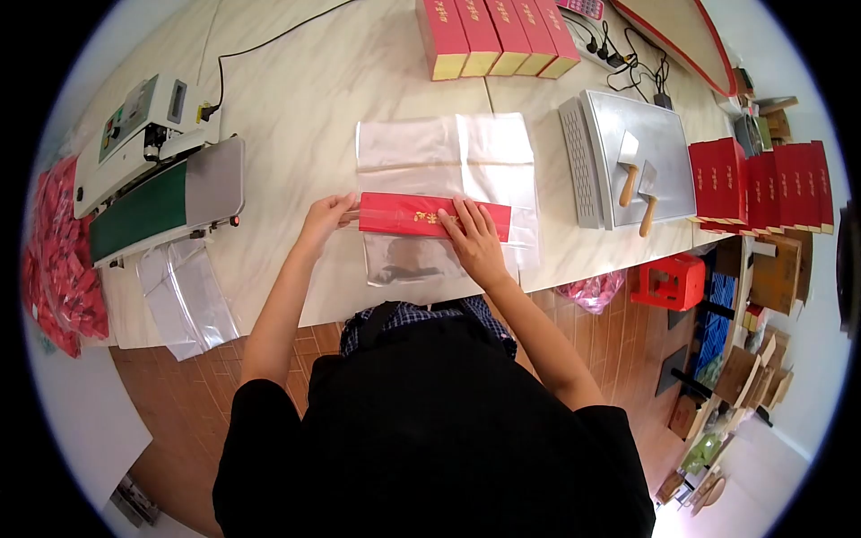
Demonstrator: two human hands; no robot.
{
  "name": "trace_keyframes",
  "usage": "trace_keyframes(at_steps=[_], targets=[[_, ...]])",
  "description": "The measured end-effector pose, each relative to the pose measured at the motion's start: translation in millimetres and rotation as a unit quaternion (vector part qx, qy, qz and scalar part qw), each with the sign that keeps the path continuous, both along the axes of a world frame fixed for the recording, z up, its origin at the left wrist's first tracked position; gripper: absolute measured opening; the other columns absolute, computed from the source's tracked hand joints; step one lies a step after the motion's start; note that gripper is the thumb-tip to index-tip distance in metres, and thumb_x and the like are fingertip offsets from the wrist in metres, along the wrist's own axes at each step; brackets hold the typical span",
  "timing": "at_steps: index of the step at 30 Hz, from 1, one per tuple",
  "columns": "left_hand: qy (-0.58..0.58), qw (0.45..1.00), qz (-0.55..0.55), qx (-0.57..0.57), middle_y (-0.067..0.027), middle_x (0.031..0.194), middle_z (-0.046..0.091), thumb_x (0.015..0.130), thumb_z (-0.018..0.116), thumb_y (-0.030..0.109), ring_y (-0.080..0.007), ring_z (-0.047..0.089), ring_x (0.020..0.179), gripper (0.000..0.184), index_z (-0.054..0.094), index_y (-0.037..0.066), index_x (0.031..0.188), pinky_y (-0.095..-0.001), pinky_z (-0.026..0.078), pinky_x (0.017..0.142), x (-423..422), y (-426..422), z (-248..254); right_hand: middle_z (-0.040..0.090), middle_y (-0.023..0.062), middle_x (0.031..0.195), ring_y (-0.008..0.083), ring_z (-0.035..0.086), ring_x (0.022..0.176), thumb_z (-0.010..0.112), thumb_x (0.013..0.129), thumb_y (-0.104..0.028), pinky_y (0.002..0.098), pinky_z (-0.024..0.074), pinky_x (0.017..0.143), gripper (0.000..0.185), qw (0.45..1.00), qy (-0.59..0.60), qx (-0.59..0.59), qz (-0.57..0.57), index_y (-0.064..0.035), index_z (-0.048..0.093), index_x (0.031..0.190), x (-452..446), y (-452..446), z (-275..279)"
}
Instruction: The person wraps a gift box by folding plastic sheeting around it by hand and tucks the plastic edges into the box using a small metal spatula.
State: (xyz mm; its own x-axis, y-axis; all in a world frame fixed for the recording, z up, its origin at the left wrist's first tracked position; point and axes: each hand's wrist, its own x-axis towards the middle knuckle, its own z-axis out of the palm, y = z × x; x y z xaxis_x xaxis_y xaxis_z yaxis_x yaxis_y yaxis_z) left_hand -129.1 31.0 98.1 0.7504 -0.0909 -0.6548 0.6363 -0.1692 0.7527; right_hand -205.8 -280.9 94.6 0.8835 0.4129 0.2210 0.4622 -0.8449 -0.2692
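A long red box point(399, 213) with gold characters lies crosswise on the marbled table, with clear film at its left end. My left hand point(328, 221) pinches that film, a clear plastic bag's end point(351, 215), just beside the box. Across the right part of the box lies my right hand point(475, 240), its fingers spread over the top face. Beneath and behind the box are flat clear plastic bags point(413, 143), spread out on the table.
A sealing machine point(134, 148) with a green conveyor belt point(139, 213) stands at left. Clear bags point(186, 291) overhang the table edge below it. Several red boxes point(498, 40) stand at the back. Two wooden-handled scrapers point(637, 184) rest on a metal hotplate point(659, 117). A red stool point(668, 282) is at right.
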Motion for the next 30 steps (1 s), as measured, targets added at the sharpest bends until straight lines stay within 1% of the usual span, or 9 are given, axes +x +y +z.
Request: trace_keyframes(at_steps=[15,17,18,20,21,23,24,26,30], targets=[[-0.049,0.995,0.036,-0.080,-0.0161,0.115,0.068,0.101,0.058,0.031,-0.0201,0.069,0.098,0.032,0.060,-0.001,0.106,-0.0318,0.050,0.090,-17.5,6.1,-21.3,0.040,0.0154,0.152,0.0329,0.040,0.139,0.054,0.088,-0.006,0.0484,0.0292,0.115,0.058,1.000,-0.011,-0.008,-0.013,-0.0143,0.048,0.145,-8.7,1.8,-2.9],[-0.159,0.976,0.147,0.007,-0.0169,0.120,0.065,0.101,0.058,0.029,-0.0224,0.066,0.104,0.031,0.059,-0.001,0.109,-0.0350,0.049,0.093,-21.6,5.7,-31.4,0.040,0.0154,0.152,0.0331,0.040,0.139,0.053,0.088,-0.005,0.0484,0.0289,0.115,0.058,1.000,-0.011,0.006,-0.023,-0.0145,0.048,0.145,-9.7,3.7,-3.1],[-0.159,0.976,0.148,0.007,-0.0169,0.120,0.065,0.101,0.058,0.029,-0.0224,0.066,0.104,0.031,0.059,-0.001,0.109,-0.0350,0.049,0.093,-22.9,3.9,-28.5,0.040,0.0154,0.152,0.0331,0.040,0.139,0.053,0.088,-0.005,0.0484,0.0289,0.115,0.058,1.000,-0.011,0.006,-0.023,-0.0145,0.048,0.145,-9.7,3.6,-3.8],[-0.369,0.881,0.157,0.250,-0.0169,0.128,0.060,0.098,0.061,0.025,-0.0271,0.059,0.116,0.031,0.059,0.001,0.116,-0.0390,0.044,0.100,-27.3,-4.5,-14.6,0.040,0.0153,0.153,0.0331,0.040,0.139,0.055,0.087,-0.006,0.0486,0.0288,0.115,0.059,0.999,-0.012,0.011,-0.030,-0.0152,0.048,0.145,-10.7,4.5,-6.9],[-0.367,0.881,0.158,0.253,-0.0169,0.128,0.060,0.098,0.061,0.025,-0.0271,0.059,0.116,0.031,0.059,0.001,0.116,-0.0390,0.044,0.100,-28.9,-9.6,-3.1,0.040,0.0153,0.153,0.0331,0.040,0.139,0.055,0.087,-0.006,0.0486,0.0288,0.115,0.059,0.999,-0.010,0.012,-0.028,-0.0152,0.048,0.145,-11.2,5.0,-9.0],[-0.524,0.784,-0.104,0.316,-0.0130,0.135,0.056,0.092,0.064,0.021,-0.0290,0.050,0.126,0.037,0.059,0.006,0.126,-0.0416,0.039,0.107,-32.0,-22.3,17.4,0.040,0.0152,0.153,0.0332,0.039,0.139,0.059,0.085,-0.007,0.0490,0.0288,0.115,0.061,0.999,-0.027,0.004,-0.034,-0.0159,0.049,0.144,-11.3,5.2,-12.9],[-0.522,0.785,-0.101,0.318,-0.0130,0.135,0.056,0.092,0.064,0.021,-0.0290,0.050,0.126,0.037,0.059,0.006,0.126,-0.0416,0.039,0.107,-32.7,-33.3,24.1,0.040,0.0150,0.153,0.0331,0.039,0.139,0.062,0.082,-0.007,0.0494,0.0288,0.115,0.064,0.999,-0.034,-0.005,-0.036,-0.0164,0.049,0.144,-10.8,5.8,-13.5],[-0.561,0.716,-0.294,0.293,-0.0079,0.140,0.053,0.088,0.066,0.020,-0.0278,0.050,0.126,0.044,0.059,0.010,0.131,-0.0414,0.039,0.106,-31.6,-52.2,32.4,0.040,0.0153,0.153,0.0329,0.039,0.139,0.062,0.082,-0.007,0.0495,0.0290,0.115,0.064,0.999,-0.030,-0.005,-0.034,-0.0161,0.049,0.144,-11.1,7.0,-12.0],[-0.561,0.701,-0.333,0.290,-0.0035,0.139,0.054,0.087,0.067,0.019,-0.0250,0.052,0.124,0.046,0.059,0.011,0.132,-0.0410,0.041,0.104,-35.4,-57.2,16.3,0.040,0.0179,0.151,0.0338,0.040,0.138,0.063,0.081,-0.007,0.0505,0.0298,0.115,0.064,0.999,-0.023,0.006,-0.034,-0.0149,0.049,0.143,-13.2,5.6,-7.0]])
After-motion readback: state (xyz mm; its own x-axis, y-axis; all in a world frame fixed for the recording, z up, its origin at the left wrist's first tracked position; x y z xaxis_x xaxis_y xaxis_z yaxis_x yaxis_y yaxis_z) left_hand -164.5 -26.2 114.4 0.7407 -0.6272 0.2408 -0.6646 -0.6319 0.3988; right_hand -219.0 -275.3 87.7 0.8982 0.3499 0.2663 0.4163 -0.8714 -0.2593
